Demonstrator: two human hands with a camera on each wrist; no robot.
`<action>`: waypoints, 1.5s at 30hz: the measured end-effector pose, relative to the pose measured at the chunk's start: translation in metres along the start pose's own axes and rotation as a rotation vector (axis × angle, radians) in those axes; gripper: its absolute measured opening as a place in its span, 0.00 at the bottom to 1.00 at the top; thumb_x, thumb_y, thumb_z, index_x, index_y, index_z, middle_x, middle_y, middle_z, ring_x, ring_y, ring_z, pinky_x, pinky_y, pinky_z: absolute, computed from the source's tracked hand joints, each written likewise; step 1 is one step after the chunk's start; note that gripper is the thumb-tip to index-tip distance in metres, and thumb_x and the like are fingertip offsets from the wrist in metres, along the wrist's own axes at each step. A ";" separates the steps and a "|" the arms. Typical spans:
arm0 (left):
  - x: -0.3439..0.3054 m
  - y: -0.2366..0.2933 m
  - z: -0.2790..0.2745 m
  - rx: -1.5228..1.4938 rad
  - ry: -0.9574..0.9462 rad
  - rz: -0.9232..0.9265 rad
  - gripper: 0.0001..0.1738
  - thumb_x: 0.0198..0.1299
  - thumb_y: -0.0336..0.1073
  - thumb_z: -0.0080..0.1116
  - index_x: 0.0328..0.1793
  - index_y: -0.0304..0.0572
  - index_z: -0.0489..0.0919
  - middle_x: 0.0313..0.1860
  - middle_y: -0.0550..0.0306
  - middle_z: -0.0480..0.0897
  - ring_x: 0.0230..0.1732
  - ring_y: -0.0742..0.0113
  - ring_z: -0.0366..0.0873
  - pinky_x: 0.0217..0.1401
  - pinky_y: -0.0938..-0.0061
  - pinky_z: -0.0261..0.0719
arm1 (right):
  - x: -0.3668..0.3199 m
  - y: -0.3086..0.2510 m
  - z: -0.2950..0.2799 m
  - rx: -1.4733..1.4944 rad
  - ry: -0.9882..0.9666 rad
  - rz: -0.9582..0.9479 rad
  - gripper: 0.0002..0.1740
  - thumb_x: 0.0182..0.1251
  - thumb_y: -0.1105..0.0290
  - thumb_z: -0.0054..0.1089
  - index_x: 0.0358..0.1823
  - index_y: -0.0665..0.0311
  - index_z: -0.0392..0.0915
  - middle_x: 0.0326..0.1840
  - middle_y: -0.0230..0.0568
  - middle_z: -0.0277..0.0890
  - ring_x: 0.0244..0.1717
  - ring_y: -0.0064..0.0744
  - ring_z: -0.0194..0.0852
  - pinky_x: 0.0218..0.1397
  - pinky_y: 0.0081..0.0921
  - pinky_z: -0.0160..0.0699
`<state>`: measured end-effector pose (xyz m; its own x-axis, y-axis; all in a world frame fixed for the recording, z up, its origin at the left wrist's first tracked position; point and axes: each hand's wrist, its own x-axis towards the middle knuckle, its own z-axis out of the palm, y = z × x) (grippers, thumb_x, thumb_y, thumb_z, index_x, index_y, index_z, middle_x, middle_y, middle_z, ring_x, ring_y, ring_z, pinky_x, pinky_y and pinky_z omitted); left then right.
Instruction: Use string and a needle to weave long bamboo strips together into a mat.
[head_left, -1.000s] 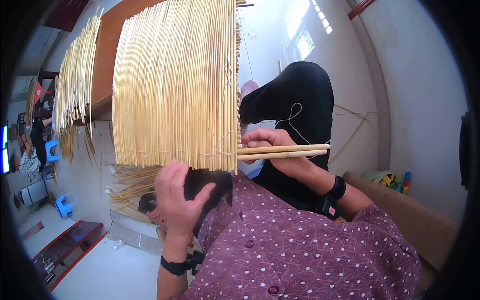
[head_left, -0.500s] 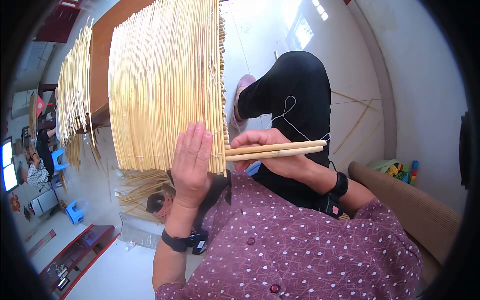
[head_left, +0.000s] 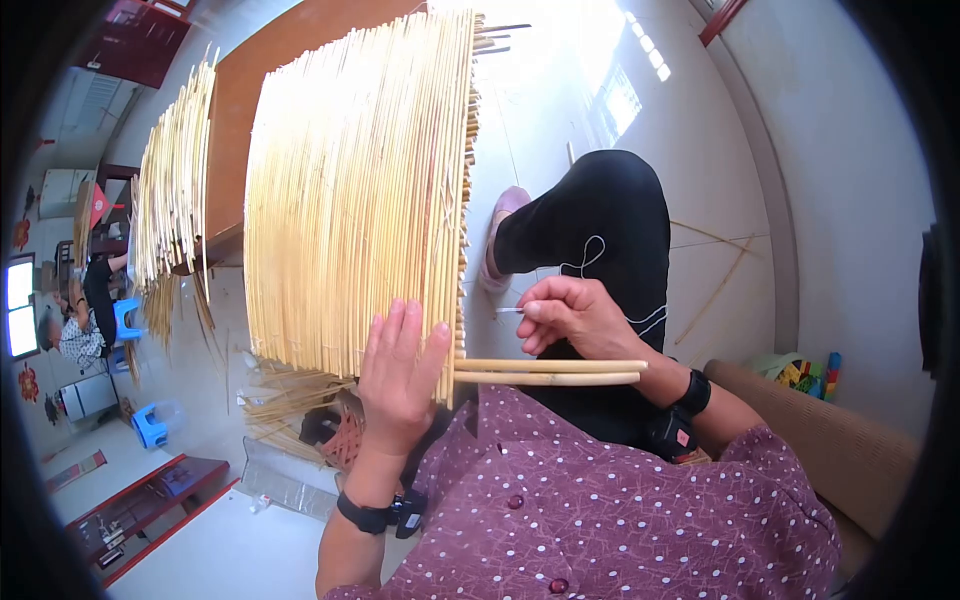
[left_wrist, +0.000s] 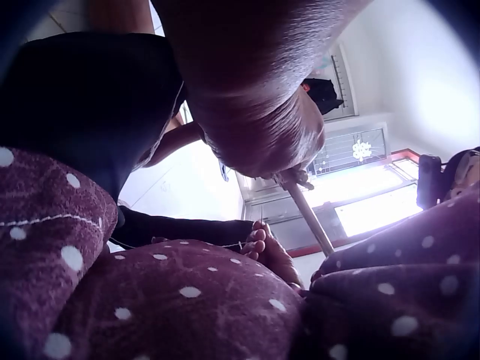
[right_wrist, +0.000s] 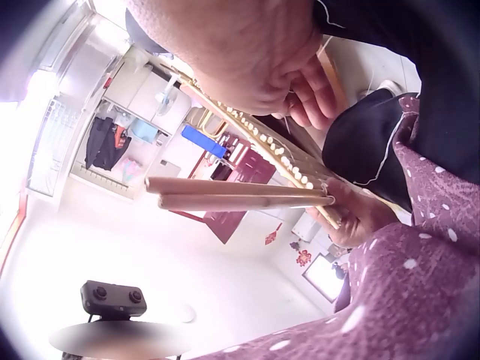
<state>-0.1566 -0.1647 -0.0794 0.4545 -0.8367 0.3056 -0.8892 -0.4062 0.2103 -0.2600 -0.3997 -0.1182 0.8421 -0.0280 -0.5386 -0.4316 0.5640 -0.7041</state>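
Note:
A mat of thin straw-coloured reed sticks, stitched in rows, hangs over a brown table edge toward the lap. My left hand rests on its near right corner, fingers straight along the sticks. Two longer sticks jut out rightward from that corner, just under the right hand. Thumb and forefinger of my right hand pinch a thin white needle-like piece, beside the mat's right edge. White thread loops over the black-trousered leg. In the right wrist view the stick ends line the mat's edge.
A second bundle of reed sticks hangs over the brown table at left. Loose sticks lie on the floor under the mat, others at right. A rolled brown mat lies along the right wall. Another person sits far left.
My left hand has come down onto the mat's corner. My right hand has left the two sticks, moved above them in view, and now pinches the white piece.

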 end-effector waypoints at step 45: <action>0.008 0.052 0.017 -0.040 0.049 0.023 0.20 0.65 0.35 0.56 0.63 0.51 0.82 0.61 0.41 0.81 0.63 0.44 0.80 0.66 0.56 0.78 | -0.003 -0.101 -0.061 -0.567 0.267 -0.385 0.12 0.75 0.72 0.56 0.54 0.72 0.79 0.42 0.42 0.84 0.41 0.28 0.85 0.50 0.25 0.86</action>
<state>-0.1997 -0.1986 -0.0820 0.4372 -0.8261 0.3554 -0.8970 -0.3718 0.2391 -0.2386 -0.5067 -0.0739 0.8914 -0.3789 -0.2488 -0.2834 -0.0374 -0.9583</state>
